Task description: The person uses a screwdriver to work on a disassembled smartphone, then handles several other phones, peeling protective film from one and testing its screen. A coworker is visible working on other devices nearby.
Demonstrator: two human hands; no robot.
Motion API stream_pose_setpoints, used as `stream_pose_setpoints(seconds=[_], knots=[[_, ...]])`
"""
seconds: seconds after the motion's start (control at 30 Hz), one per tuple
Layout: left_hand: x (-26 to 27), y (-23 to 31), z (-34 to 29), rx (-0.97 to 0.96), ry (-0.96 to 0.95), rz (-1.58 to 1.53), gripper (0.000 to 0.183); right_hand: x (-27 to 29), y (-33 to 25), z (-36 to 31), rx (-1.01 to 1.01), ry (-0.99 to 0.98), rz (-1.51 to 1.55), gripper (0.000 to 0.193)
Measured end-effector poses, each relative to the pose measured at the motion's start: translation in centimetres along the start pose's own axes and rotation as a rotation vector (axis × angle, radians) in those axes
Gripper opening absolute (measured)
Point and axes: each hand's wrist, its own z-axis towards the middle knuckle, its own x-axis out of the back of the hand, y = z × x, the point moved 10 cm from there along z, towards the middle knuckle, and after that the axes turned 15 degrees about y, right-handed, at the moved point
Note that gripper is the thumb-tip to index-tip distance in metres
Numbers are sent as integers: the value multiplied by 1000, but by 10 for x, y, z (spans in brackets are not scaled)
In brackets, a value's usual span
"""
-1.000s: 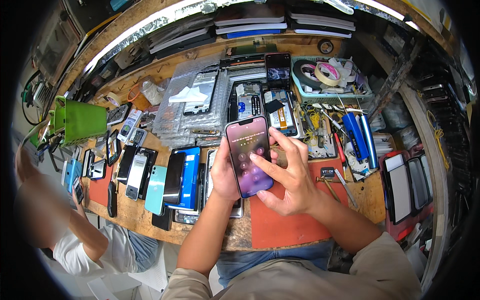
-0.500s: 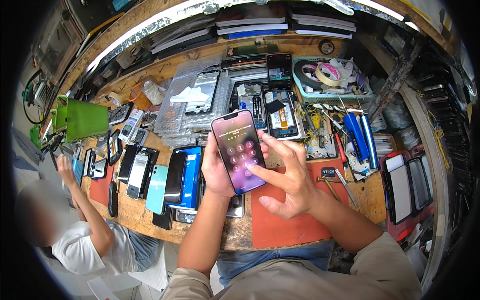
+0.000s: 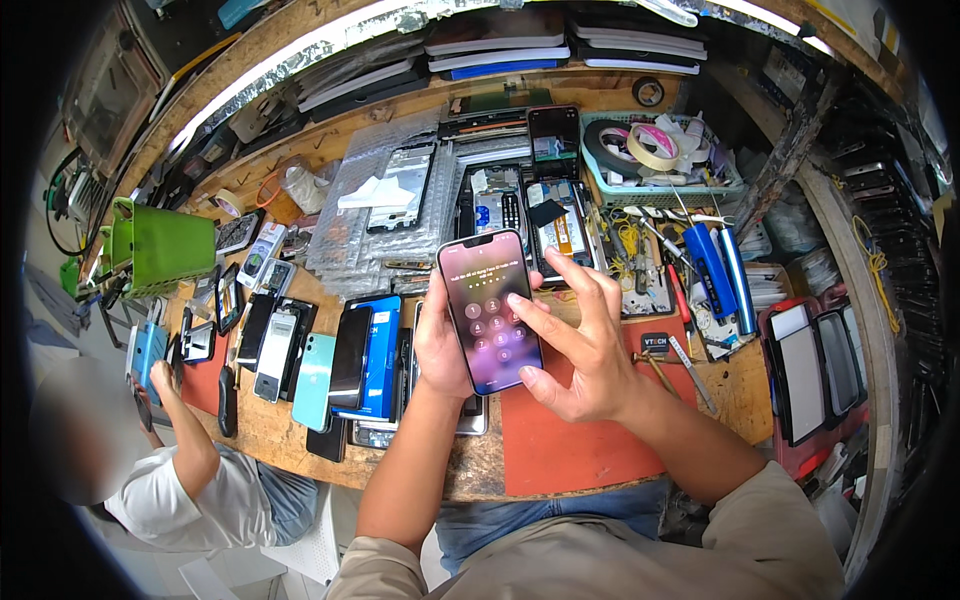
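Observation:
A lit smartphone (image 3: 495, 370) with a purple and pink screen shows a round-button keypad. My left hand (image 3: 440, 345) is closed around it from behind, the thumb side along its left edge and fingertips at its right edge. Over the phone's right side is my right hand (image 3: 592, 350), fingers spread, holding nothing. Its index fingertip is at the upper right of the keypad, and the thumb is near the lower right edge of the phone. Beneath my right hand lies an orange-red mat (image 3: 560, 450) on the wooden bench (image 3: 460, 482).
Phones, including a turquoise one (image 3: 315, 380), and a blue box (image 3: 385, 360) lie to the left. Opened phones (image 3: 565, 245) lie behind. A tape basket (image 3: 665, 195) and screwdrivers (image 3: 682, 300) are at right. A co-worker (image 3: 200, 480) sits left near a green bin (image 3: 165, 245).
My right index finger has moved from the bottom of the keypad to its upper right. The phone has shifted slightly right and down. The co-worker's hand has lowered.

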Motion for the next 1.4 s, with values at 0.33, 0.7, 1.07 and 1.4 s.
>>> stream_pose_setpoints(seconds=[0.33,0.7,1.07,1.4], knots=[[11,23,3,-52,56,-79,76,0,-4,-1,18,-13,19,66],[18,42,4,-125,80,-42,80,-3,-8,-3,44,-40,105,54],[9,35,4,-95,8,-25,80,-13,-9,-9,41,-103,54,59],[10,18,5,-64,36,-41,77,-13,-17,-10,50,-130,113,59]])
